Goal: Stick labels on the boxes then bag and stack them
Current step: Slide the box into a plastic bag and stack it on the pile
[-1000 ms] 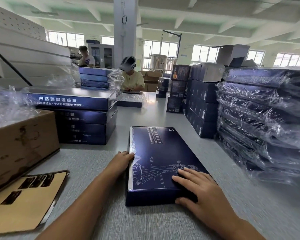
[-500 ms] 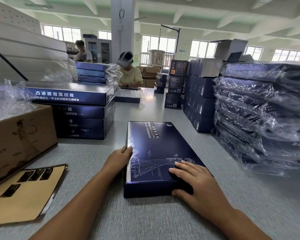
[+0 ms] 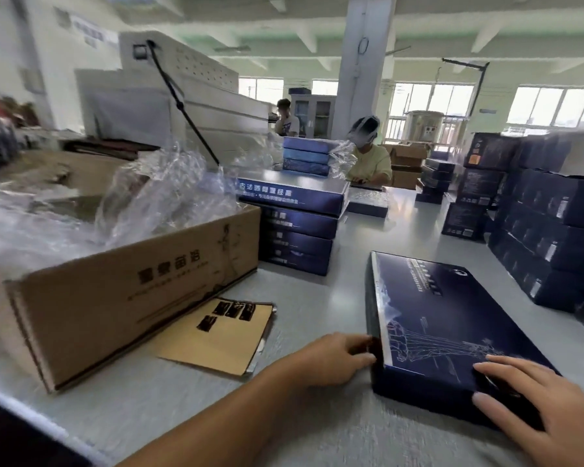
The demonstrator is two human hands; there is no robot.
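**One box flat under two hands, four labels on the sheet**

One dark blue box (image 3: 452,332) lies flat, lid up, on the grey table (image 3: 334,298), right of the middle and close to the person. Its long axis runs straight away from the person toward the far end of the table. The lid carries a fine white line drawing on the near half, rows of small pale print at the far end and a small emblem in the far right corner. A light strip runs along its left edge.

Two hands are on it. The left hand (image 3: 338,357) sets bent fingertips and thumb tip against the left side wall near the near corner, not wrapped round anything. The right hand (image 3: 526,409) lies flat on the near right corner, fingers straight and slightly spread.

To the left lies one tan label sheet (image 3: 216,345) bearing four dark labels (image 3: 233,310), three in a row and one below. Beside it stands one brown carton (image 3: 132,298) full of clear plastic bags (image 3: 155,197). Behind is a stack of at least four blue boxes (image 3: 297,230), farther back a stack of three (image 3: 305,156), and more at the right (image 3: 553,230), too blurred to count. Two people (image 3: 368,156) sit at the far end.
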